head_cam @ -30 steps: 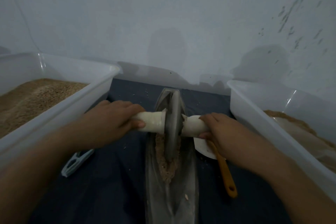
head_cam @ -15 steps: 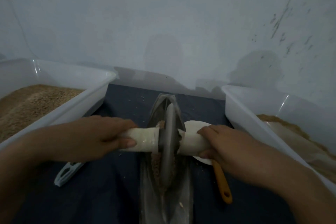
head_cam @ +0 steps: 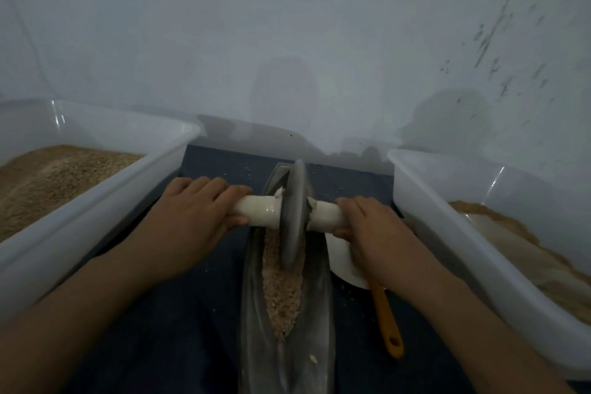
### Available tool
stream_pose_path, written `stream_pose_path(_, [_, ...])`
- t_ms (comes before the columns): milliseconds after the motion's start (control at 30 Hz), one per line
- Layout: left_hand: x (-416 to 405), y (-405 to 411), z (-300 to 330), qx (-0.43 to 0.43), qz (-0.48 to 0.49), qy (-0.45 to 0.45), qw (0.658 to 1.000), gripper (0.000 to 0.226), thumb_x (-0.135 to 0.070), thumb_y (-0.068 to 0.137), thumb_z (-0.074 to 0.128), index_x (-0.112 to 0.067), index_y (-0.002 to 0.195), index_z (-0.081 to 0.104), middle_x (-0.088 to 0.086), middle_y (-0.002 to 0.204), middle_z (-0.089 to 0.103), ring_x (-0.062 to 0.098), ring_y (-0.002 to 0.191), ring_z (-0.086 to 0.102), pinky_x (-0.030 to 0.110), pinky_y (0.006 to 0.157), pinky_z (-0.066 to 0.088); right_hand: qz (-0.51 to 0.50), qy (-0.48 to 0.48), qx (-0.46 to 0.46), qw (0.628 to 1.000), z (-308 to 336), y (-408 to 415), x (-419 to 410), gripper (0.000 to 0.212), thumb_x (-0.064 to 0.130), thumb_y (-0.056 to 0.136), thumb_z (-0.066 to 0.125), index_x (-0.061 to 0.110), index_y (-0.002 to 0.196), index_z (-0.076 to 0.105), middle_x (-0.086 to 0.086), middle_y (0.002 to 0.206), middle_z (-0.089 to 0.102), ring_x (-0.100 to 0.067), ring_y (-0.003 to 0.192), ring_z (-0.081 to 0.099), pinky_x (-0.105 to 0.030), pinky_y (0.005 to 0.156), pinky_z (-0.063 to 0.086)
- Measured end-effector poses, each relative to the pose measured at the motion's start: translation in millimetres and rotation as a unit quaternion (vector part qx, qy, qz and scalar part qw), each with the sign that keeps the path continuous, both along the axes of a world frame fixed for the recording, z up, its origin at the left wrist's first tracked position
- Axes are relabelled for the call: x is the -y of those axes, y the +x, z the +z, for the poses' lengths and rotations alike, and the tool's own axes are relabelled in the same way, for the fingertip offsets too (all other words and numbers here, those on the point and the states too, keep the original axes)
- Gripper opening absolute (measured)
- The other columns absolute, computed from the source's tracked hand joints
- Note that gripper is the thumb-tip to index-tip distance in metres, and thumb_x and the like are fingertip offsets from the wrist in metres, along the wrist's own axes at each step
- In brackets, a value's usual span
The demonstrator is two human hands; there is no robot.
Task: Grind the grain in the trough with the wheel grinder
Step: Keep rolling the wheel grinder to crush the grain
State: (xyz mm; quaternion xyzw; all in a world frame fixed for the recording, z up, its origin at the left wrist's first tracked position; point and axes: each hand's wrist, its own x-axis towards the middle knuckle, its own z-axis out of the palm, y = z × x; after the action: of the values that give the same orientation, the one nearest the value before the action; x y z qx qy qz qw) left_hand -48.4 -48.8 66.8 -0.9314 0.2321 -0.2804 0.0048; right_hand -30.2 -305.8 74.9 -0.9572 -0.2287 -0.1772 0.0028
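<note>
**Grinding under way, coarse grain left**

Left hand [head_cam: 188, 217] and right hand [head_cam: 374, 227] each grip a white handle of the grey disc wheel grinder [head_cam: 295, 214], standing in the long grey metal trough [head_cam: 319, 297]. The pale brown grain [head_cam: 283, 294] looks coarse; more passes are likely needed.
</note>
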Motion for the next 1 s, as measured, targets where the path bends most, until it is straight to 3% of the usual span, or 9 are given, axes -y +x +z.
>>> stream_pose_path(133, [-14.7, -9.0, 12.0, -0.135, -0.04, 0.003, 0.99, 0.082, -0.083, 0.064, -0.013, -0.048, 0.119, 0.037, -0.025, 0.103, 0.051, -0.008, 0.093, 0.049, 0.019, 0.083, 0.035, 0.037, -0.027, -0.047, 0.998, 13.8, -22.3, 3.0, 0.038, 0.037, 0.096, 0.045, 0.023, 0.13, 0.038, 0.006, 0.121, 0.046, -0.01, 0.105, 0.039, -0.02, 0.085, 0.028])
stream_pose_path(233, [-22.7, -18.4, 25.4, -0.291, -0.062, -0.036, 0.954, 0.064, -0.088, 0.065, 0.013, -0.047, 0.102, 0.044, -0.026, 0.089, 0.056, -0.008, 0.08, 0.054, 0.016, 0.071, 0.043, 0.068, -0.025, -0.1, 0.992, 32.1, -44.7, 6.2, 0.031, 0.041, 0.095, 0.044, 0.026, 0.122, 0.042, 0.013, 0.103, 0.041, 0.0, 0.086, 0.032, -0.015, 0.069, 0.025])
stream_pose_path(400, [-20.4, -22.5, 30.5, -0.37, -0.055, -0.081, 0.924, 0.055, -0.083, 0.066, 0.024, -0.042, 0.094, 0.048, -0.021, 0.084, 0.058, -0.003, 0.075, 0.057, 0.021, 0.07, 0.045, 0.077, -0.025, -0.097, 0.992, 36.7, -51.4, 6.2, 0.031, 0.042, 0.095, 0.042, 0.027, 0.122, 0.042, 0.012, 0.107, 0.043, -0.001, 0.089, 0.034, -0.017, 0.068, 0.025])
stream_pose_path(467, [-16.0, -17.3, 25.7, -0.308, -0.029, -0.076, 0.948, 0.061, -0.083, 0.068, 0.018, -0.039, 0.097, 0.049, -0.018, 0.084, 0.058, -0.003, 0.075, 0.056, 0.021, 0.071, 0.044, 0.061, -0.004, -0.082, 0.995, 29.6, -39.4, 4.4, 0.032, 0.038, 0.096, 0.042, 0.026, 0.126, 0.041, 0.01, 0.111, 0.044, -0.005, 0.097, 0.039, -0.014, 0.073, 0.029])
stream_pose_path(567, [-5.8, -5.2, 7.0, -0.082, 0.013, -0.024, 0.996, 0.073, -0.075, 0.075, 0.003, -0.032, 0.109, 0.051, -0.017, 0.098, 0.058, 0.005, 0.087, 0.057, 0.026, 0.075, 0.04, 0.027, -0.002, -0.028, 0.999, 13.2, -14.2, 1.1, 0.036, 0.027, 0.096, 0.047, 0.022, 0.131, 0.041, 0.003, 0.124, 0.048, -0.013, 0.11, 0.042, -0.023, 0.09, 0.031])
stream_pose_path(667, [6.5, 0.3, -2.9, 0.014, 0.043, -0.001, 0.999, 0.068, -0.064, 0.083, 0.018, -0.017, 0.109, 0.06, 0.002, 0.098, 0.064, 0.025, 0.087, 0.061, 0.036, 0.075, 0.042, -0.003, 0.01, 0.028, 1.0, 0.2, -0.9, -1.8, 0.046, 0.021, 0.094, 0.051, 0.02, 0.137, 0.037, 0.001, 0.129, 0.047, -0.015, 0.115, 0.041, -0.023, 0.095, 0.026])
stream_pose_path(767, [2.5, -0.2, 2.4, -0.029, 0.047, 0.009, 0.998, 0.078, -0.077, 0.077, 0.003, -0.029, 0.12, 0.048, -0.01, 0.111, 0.055, 0.013, 0.101, 0.054, 0.029, 0.085, 0.036, 0.007, 0.004, 0.01, 1.0, 3.5, -6.1, -1.5, 0.04, 0.027, 0.095, 0.047, 0.021, 0.134, 0.039, 0.002, 0.125, 0.048, -0.013, 0.112, 0.041, -0.021, 0.09, 0.025])
stream_pose_path(833, [-6.5, -4.3, 10.5, -0.078, 0.006, 0.017, 0.997, 0.078, -0.079, 0.071, -0.005, -0.036, 0.114, 0.043, -0.018, 0.105, 0.053, 0.001, 0.095, 0.052, 0.024, 0.083, 0.036, 0.027, -0.01, -0.038, 0.999, 13.0, -17.1, 1.8, 0.036, 0.034, 0.095, 0.047, 0.023, 0.129, 0.041, 0.005, 0.122, 0.048, -0.011, 0.108, 0.041, -0.02, 0.083, 0.026])
stream_pose_path(1000, [-20.8, -27.4, 36.2, -0.361, -0.064, -0.076, 0.927, 0.051, -0.078, 0.067, 0.027, -0.039, 0.091, 0.05, -0.01, 0.077, 0.06, 0.002, 0.069, 0.057, 0.02, 0.069, 0.045, 0.078, -0.023, -0.153, 0.985, 41.7, -52.4, 10.8, 0.019, 0.045, 0.091, 0.047, 0.032, 0.105, 0.045, 0.014, 0.094, 0.047, -0.003, 0.087, 0.046, -0.021, 0.074, 0.036])
